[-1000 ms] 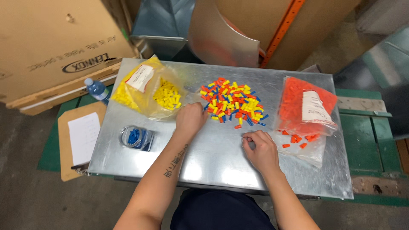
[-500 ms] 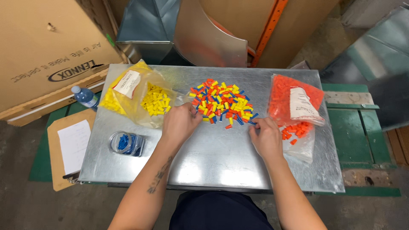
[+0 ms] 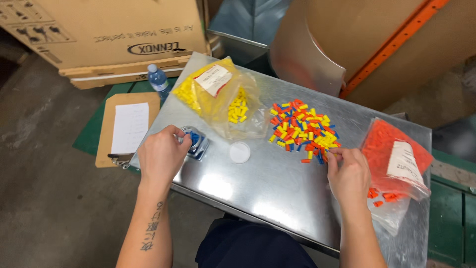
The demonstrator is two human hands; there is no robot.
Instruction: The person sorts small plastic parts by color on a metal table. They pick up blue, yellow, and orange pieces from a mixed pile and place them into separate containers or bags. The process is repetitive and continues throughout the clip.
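Left hand (image 3: 161, 156) moved to blue-piece jar (image 3: 197, 143), two bags

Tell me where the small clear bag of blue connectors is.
The small clear bag of blue connectors lies near the metal table's left edge, at the left hand's fingertips.

On the metal table (image 3: 277, 188), my left hand (image 3: 161, 156) rests on the small bag of pieces (image 3: 197, 143) at the left edge. Just right of it lies a round lid (image 3: 240, 152). Farther back sits another bag (image 3: 218, 94). The loose heap of pieces (image 3: 302, 130) lies right of centre, my right hand (image 3: 349, 173) touching its near right edge. A third bag (image 3: 396, 159) lies far right. A clipboard (image 3: 126, 129) and bottle (image 3: 158, 82) lie left, off the table.
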